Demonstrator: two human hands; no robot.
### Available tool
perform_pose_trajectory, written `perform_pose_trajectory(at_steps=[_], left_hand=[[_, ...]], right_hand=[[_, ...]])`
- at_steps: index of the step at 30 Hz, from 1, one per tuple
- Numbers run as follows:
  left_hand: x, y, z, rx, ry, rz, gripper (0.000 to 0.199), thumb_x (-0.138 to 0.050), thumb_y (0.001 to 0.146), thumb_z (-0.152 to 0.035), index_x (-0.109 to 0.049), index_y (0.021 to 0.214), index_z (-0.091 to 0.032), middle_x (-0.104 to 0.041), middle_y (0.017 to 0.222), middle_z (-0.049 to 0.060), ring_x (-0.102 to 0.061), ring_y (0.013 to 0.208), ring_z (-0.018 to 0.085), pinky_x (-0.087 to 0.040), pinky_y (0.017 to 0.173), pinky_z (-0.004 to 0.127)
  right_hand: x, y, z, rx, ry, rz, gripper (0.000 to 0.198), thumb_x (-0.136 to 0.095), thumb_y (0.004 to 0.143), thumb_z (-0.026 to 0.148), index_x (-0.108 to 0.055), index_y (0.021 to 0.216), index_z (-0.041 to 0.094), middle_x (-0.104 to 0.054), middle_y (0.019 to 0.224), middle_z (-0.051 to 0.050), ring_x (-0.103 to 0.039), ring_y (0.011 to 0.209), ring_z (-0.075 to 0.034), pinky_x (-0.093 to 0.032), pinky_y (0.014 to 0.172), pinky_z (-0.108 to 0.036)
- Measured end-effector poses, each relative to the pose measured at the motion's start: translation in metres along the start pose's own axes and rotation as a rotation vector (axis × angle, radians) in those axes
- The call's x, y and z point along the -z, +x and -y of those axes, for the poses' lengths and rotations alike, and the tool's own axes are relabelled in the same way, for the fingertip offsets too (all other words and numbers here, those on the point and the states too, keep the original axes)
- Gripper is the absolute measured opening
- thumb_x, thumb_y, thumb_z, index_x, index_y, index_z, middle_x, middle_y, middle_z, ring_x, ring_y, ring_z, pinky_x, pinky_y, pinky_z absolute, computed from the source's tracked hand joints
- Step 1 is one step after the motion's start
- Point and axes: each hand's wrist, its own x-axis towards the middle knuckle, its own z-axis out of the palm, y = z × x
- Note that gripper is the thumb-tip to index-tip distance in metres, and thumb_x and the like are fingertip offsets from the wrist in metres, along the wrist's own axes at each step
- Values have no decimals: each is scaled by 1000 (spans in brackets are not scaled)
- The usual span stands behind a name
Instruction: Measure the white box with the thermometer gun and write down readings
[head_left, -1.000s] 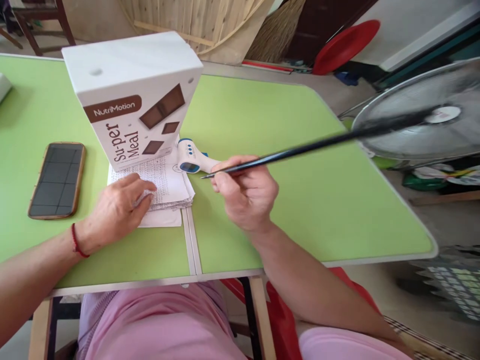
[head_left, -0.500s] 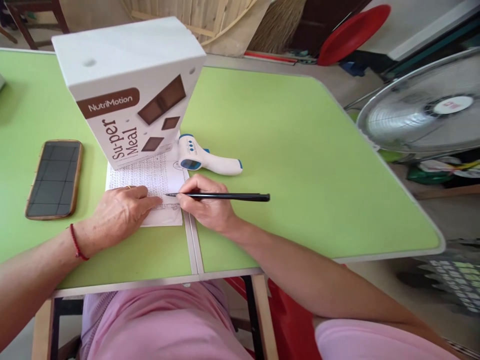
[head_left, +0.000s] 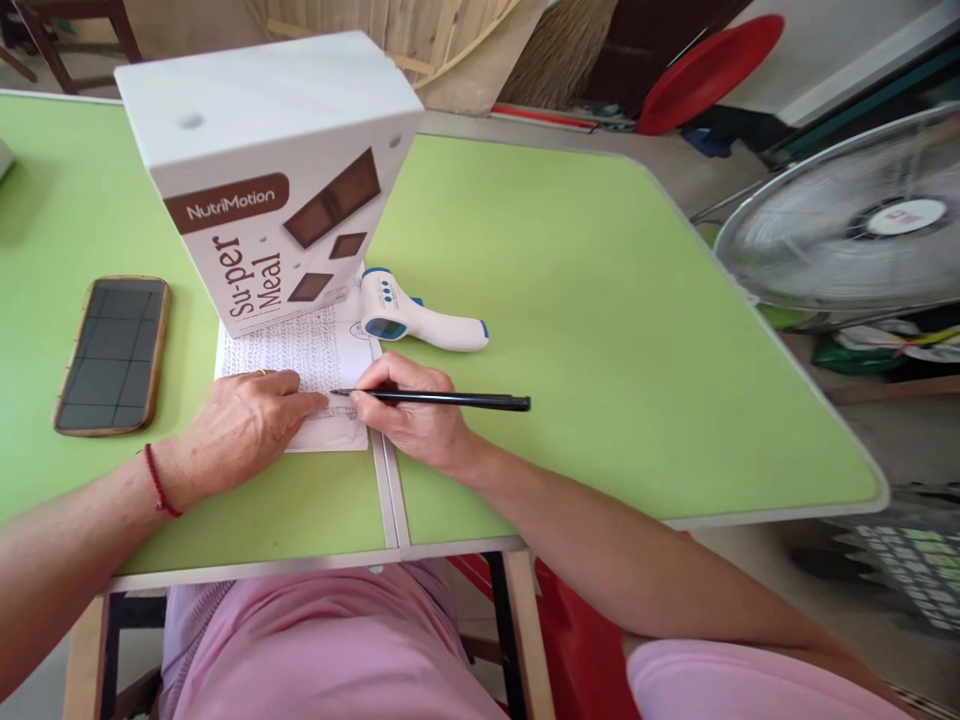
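A black pen is pinched in my right hand, its tip touching a sheet of paper covered in dense handwriting. My left hand lies on the left side of that sheet, holding nothing. Its index finger stretches toward the pen tip and the other fingers are partly hidden. A white infrared thermometer lies just beyond my right hand, beside the paper's far right corner. Upright on the far part of the paper stands a white NutriMotion box, covering some of the writing.
A phone in a brown case lies left of the paper on the green folding table. A metal seam crosses the tabletop near my right hand. Beyond the right edge stands a fan; a red plastic item is behind.
The pen's rear end has tilted slightly toward me, with its tip staying at nearly the same spot on the paper. My left hand rests in place. The whole view has shifted slightly.
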Motion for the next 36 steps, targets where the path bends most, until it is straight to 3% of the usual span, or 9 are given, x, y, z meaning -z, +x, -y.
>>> perform_pose_trajectory(at_steps=[36], left_hand=[[-5,-1,2,5,-2,14,21,-53,90,-13,-70,101,-19,-60,69,1,-57,61,17,-36,48,24]], right_hand=[[1,2,3,6,-7,10,17,-57,75,11,-50,63,20,-54,55,6,-46,47,-6,-36,43,-19]])
